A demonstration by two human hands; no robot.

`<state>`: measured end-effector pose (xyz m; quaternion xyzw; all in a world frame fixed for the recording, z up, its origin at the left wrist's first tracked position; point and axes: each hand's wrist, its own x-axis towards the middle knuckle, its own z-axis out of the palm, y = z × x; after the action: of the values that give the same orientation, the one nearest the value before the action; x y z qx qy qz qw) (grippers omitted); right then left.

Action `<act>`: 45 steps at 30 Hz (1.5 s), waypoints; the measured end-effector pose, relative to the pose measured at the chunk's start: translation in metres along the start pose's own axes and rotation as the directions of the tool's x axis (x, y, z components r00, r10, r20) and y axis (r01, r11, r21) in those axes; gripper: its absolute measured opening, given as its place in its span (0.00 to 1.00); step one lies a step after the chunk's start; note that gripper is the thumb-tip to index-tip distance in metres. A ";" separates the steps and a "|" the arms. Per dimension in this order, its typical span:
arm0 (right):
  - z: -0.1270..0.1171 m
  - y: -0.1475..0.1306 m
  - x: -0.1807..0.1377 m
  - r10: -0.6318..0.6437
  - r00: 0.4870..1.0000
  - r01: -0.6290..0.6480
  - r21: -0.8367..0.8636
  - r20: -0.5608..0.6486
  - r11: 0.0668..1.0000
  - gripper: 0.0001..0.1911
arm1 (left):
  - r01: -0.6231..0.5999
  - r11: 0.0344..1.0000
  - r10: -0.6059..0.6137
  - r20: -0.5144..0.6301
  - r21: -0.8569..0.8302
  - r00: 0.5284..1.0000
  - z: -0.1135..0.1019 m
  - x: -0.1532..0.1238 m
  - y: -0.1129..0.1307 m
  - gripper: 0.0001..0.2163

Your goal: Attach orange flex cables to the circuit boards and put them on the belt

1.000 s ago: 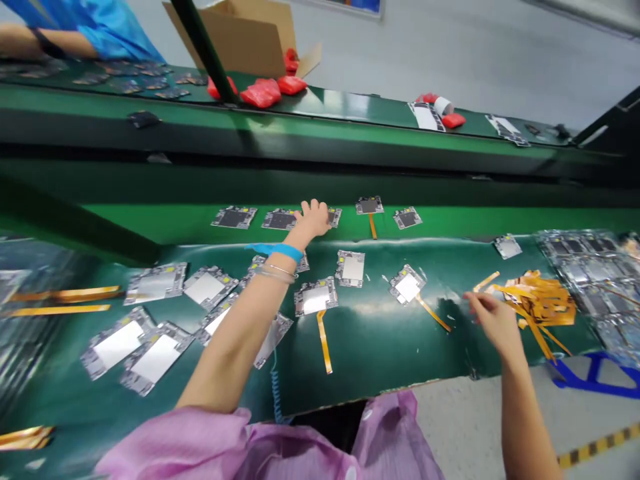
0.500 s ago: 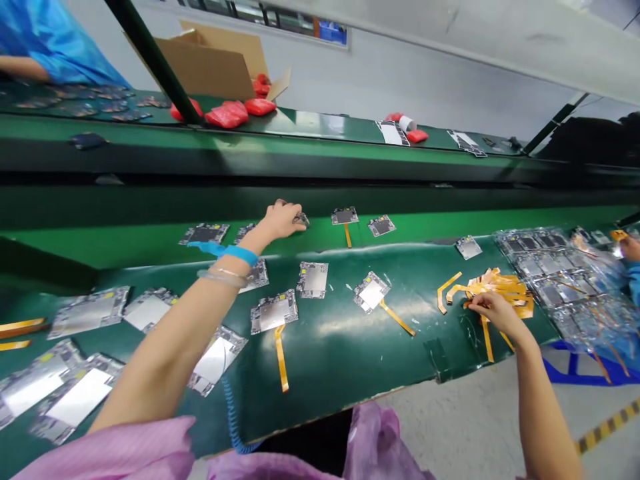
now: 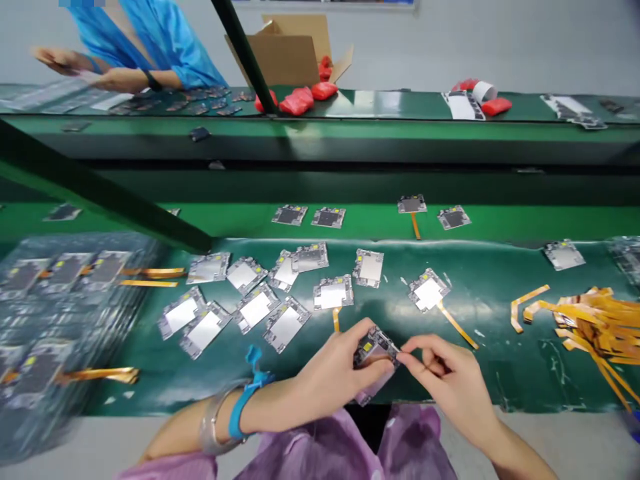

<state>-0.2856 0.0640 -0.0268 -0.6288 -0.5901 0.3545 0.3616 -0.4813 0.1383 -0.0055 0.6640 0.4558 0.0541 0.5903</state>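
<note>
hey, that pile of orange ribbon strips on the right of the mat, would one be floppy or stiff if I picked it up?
Probably floppy: the orange ribbon strips lie curled and tangled rather than straight. They look thin and flat, so likely very light and hard to pinch off the green mat. Being tangled, one may drag others along.

One head-worn camera looks forward and down from close above the green bench point(image 3: 350, 373), facing the conveyor point(image 3: 350, 223) at 12 o'clock, hands nearest at 6 o'clock.
</note>
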 end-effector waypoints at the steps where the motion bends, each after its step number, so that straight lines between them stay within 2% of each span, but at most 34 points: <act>1: 0.009 -0.003 0.002 -0.014 1.000 0.014 0.001 0.006 1.000 0.10 | 0.005 1.000 -0.005 -0.008 0.020 1.000 0.000 -0.004 -0.004 0.11; 8: 0.033 -0.006 0.004 -0.076 0.996 0.072 -0.096 -0.045 0.993 0.09 | 0.009 0.988 0.002 -0.069 0.153 0.998 -0.005 -0.017 -0.021 0.09; 10: 0.039 -0.009 0.002 -0.152 0.987 0.143 -0.139 -0.058 0.980 0.06 | -0.007 0.998 0.011 -0.054 0.069 0.998 -0.011 -0.015 -0.023 0.08; 12: 0.042 -0.011 -0.001 -0.217 0.974 0.207 -0.148 -0.058 0.967 0.02 | -0.041 0.994 0.041 -0.005 -0.098 0.999 -0.021 -0.011 -0.025 0.06; 13: 0.041 -0.011 -0.002 -0.206 0.978 0.199 -0.126 -0.045 0.972 0.06 | -0.058 0.982 0.063 0.024 -0.180 0.998 -0.027 -0.008 -0.026 0.08; 15: 0.037 -0.011 -0.003 -0.087 0.996 0.088 -0.033 0.029 0.996 0.17 | -0.066 0.960 0.088 0.068 -0.273 0.994 -0.038 -0.003 -0.028 0.11; 16: 0.034 -0.011 -0.002 0.002 0.997 -0.004 0.020 0.079 1.000 0.17 | -0.055 0.958 0.080 0.080 -0.281 0.994 -0.042 0.000 -0.030 0.13; 18: 0.030 -0.013 0.000 0.136 0.972 -0.157 0.100 0.192 0.983 0.10 | -0.011 0.963 0.038 0.097 -0.271 0.995 -0.049 0.003 -0.032 0.17; 21: 0.029 -0.021 0.007 0.206 0.938 -0.254 0.146 0.278 0.956 0.16 | 0.045 0.957 0.004 0.168 -0.286 0.986 -0.054 0.003 -0.034 0.17; 23: 0.032 -0.026 0.012 0.210 0.933 -0.271 0.187 0.292 0.944 0.15 | 0.054 0.955 0.014 0.227 -0.291 0.974 -0.057 0.001 -0.034 0.15; 27: 0.035 -0.030 0.019 0.222 0.920 -0.307 0.243 0.324 0.920 0.13 | 0.047 0.970 0.019 0.265 -0.240 0.964 -0.064 -0.006 -0.033 0.12; 33: 0.037 -0.027 0.019 0.253 0.880 -0.353 0.197 0.403 0.915 0.13 | 0.104 0.975 -0.035 0.321 -0.198 0.946 -0.070 -0.012 -0.035 0.12; 40: 0.037 -0.027 0.018 0.205 0.861 -0.296 0.130 0.465 0.946 0.12 | 0.120 0.972 -0.042 0.350 -0.204 0.936 -0.068 -0.014 -0.039 0.11; 42: 0.035 -0.029 0.021 0.213 0.840 -0.304 0.109 0.498 0.946 0.13 | 0.120 0.974 -0.047 0.352 -0.189 0.935 -0.068 -0.014 -0.039 0.11; 45: 0.032 -0.034 0.026 0.247 0.780 -0.341 0.060 0.576 0.938 0.13 | 0.111 0.982 -0.050 0.354 -0.154 0.934 -0.068 -0.015 -0.036 0.11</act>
<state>-0.3287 0.0928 -0.0132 -0.5503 -0.5338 0.6213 0.1622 -0.5507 0.1744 -0.0082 0.5906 0.3645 -0.0498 0.7183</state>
